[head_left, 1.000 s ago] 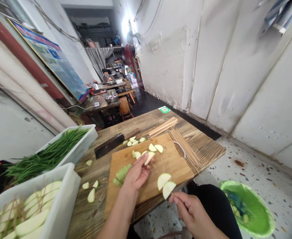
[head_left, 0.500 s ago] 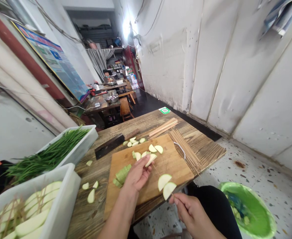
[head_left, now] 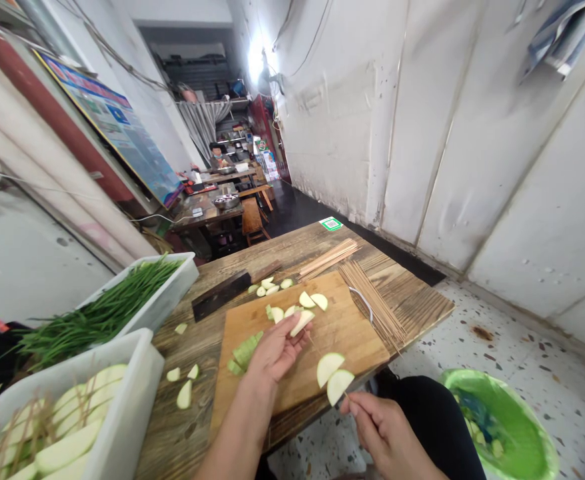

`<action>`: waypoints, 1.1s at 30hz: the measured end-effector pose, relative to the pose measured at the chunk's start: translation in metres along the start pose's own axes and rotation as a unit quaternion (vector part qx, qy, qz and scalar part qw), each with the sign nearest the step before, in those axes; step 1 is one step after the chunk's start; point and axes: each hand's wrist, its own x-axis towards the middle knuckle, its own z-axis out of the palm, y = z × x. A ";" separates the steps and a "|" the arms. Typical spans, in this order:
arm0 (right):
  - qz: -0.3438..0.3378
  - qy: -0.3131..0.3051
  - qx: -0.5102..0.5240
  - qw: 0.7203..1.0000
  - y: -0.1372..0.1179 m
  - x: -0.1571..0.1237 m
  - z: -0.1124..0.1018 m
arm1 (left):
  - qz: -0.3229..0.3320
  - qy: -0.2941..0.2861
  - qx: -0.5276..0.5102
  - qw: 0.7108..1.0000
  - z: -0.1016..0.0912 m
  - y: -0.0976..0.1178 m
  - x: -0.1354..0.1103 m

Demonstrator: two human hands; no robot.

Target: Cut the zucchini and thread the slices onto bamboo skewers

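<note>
My left hand (head_left: 274, 351) hovers over the wooden cutting board (head_left: 342, 333) and pinches a pale vegetable slice (head_left: 302, 321) at its fingertips. My right hand (head_left: 380, 427), near the table's front edge, grips the end of a thin bamboo skewer (head_left: 345, 397) that carries two half-round slices (head_left: 333, 375). The skewer's tip points toward the slice in the left hand. Loose slices (head_left: 312, 299) and a stack of green-skinned pieces (head_left: 245, 351) lie on the board.
A cleaver (head_left: 222, 293) lies behind the board. Bundles of skewers (head_left: 372, 300) lie at the right of the table. White tubs hold chives (head_left: 102, 310) and skewered slices (head_left: 62, 427). A green-lined bin (head_left: 507, 427) stands on the floor. A person sits far back.
Both hands have barely moved; the view has shifted slightly. The left hand still holds its slice at the skewer's tip.
</note>
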 end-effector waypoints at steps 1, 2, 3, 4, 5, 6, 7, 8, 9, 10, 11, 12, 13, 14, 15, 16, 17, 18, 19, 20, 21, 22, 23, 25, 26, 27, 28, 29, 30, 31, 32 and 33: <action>-0.001 0.002 -0.002 1.000 0.000 0.000 0.000 | -0.001 0.000 0.000 1.000 0.000 -0.001 0.000; -0.001 0.004 -0.003 1.000 0.000 0.000 0.000 | -0.002 0.000 -0.001 1.000 -0.001 -0.001 0.001; -0.001 0.005 -0.004 1.000 0.000 0.000 0.000 | -0.002 0.000 -0.001 1.000 -0.001 -0.001 0.001; -0.002 0.005 -0.004 1.000 0.000 0.000 0.000 | -0.002 0.001 -0.001 1.000 -0.001 -0.001 0.001; -0.003 0.003 -0.003 1.000 0.000 0.000 -0.001 | -0.002 0.003 -0.001 1.000 -0.001 -0.001 0.001; -0.003 0.001 -0.002 1.000 -0.001 0.000 -0.001 | -0.002 0.005 0.000 1.000 -0.001 0.000 0.001; -0.004 -0.002 -0.001 1.000 -0.001 0.000 -0.001 | -0.003 0.007 0.002 1.000 -0.001 0.000 0.001; -0.003 -0.005 0.002 1.000 -0.002 0.000 -0.002 | -0.003 0.009 0.004 1.000 -0.001 0.000 0.001; -0.001 -0.006 0.005 1.000 -0.002 0.000 -0.002 | -0.003 0.009 0.006 1.000 -0.001 0.000 0.001; 0.003 -0.007 0.008 1.000 -0.003 -0.001 -0.002 | -0.003 0.009 0.008 1.000 0.000 0.000 0.001; 0.005 -0.007 0.011 1.000 -0.003 -0.001 -0.002 | -0.003 0.008 0.010 1.000 0.000 0.000 0.001; 0.006 -0.006 0.012 1.000 -0.003 -0.001 -0.002 | -0.003 0.008 0.011 1.000 0.000 0.000 0.002; 0.006 -0.005 0.012 1.000 -0.003 -0.001 -0.002 | -0.003 0.006 0.012 1.000 0.000 0.000 0.002; 0.004 -0.004 0.011 1.000 -0.002 -0.001 -0.002 | -0.004 0.004 0.013 1.000 0.000 0.000 0.002; 0.002 -0.002 0.010 1.000 -0.002 -0.001 -0.002 | -0.004 0.003 0.014 1.000 0.000 -0.001 0.003; 0.000 -0.001 0.009 1.000 -0.001 -0.001 -0.001 | -0.003 0.002 0.015 1.000 0.000 -0.001 0.003; 0.000 0.000 0.010 1.000 0.000 -0.001 -0.001 | -0.002 0.001 0.015 1.000 0.000 -0.001 0.003; 0.000 0.001 0.012 1.000 0.000 0.000 -0.001 | -0.001 0.000 0.015 1.000 0.000 -0.002 0.002; 0.000 0.000 0.013 1.000 0.001 0.000 0.000 | -0.002 0.000 0.015 1.000 0.000 -0.002 0.002; 0.000 -0.001 0.014 1.000 0.001 0.000 0.000 | -0.002 0.001 0.014 1.000 0.000 -0.002 0.002; 0.000 -0.004 0.015 1.000 0.001 0.000 0.000 | -0.002 0.002 0.012 1.000 0.000 -0.002 0.001; 0.001 -0.007 0.016 1.000 0.001 0.000 0.000 | -0.001 0.001 0.009 1.000 0.001 -0.003 0.001; 0.001 -0.009 0.016 1.000 0.001 0.000 0.000 | -0.001 -0.001 0.007 1.000 0.001 -0.003 0.000; 0.005 -0.009 0.017 1.000 0.002 0.000 0.000 | 0.002 -0.006 0.008 1.000 0.002 -0.003 -0.001; 0.008 -0.008 0.018 1.000 0.002 -0.001 0.000 | 0.003 -0.008 0.011 1.000 0.002 -0.003 -0.001; 0.010 -0.007 0.018 1.000 0.002 -0.001 0.001 | 0.004 -0.011 0.016 1.000 0.002 -0.003 -0.002; 0.011 -0.005 0.017 1.000 0.003 -0.001 0.001 | 0.005 -0.015 0.022 1.000 0.002 -0.003 -0.002; 0.013 -0.004 0.017 1.000 0.003 -0.001 0.002 | 0.006 -0.018 0.027 0.999 0.002 -0.003 -0.003; 0.015 -0.002 0.017 1.000 0.003 -0.001 0.002 | 0.005 -0.023 0.031 0.999 0.002 -0.003 -0.004; 0.019 0.004 0.018 1.000 0.004 0.000 0.003 | 0.003 -0.027 0.033 0.999 0.002 -0.003 -0.004; 0.024 0.010 0.020 0.999 0.004 0.000 0.004 | 0.000 -0.031 0.035 0.999 0.003 -0.003 -0.005; 0.030 0.018 0.024 0.999 0.004 0.000 0.005 | -0.003 -0.034 0.034 0.999 0.003 -0.004 -0.005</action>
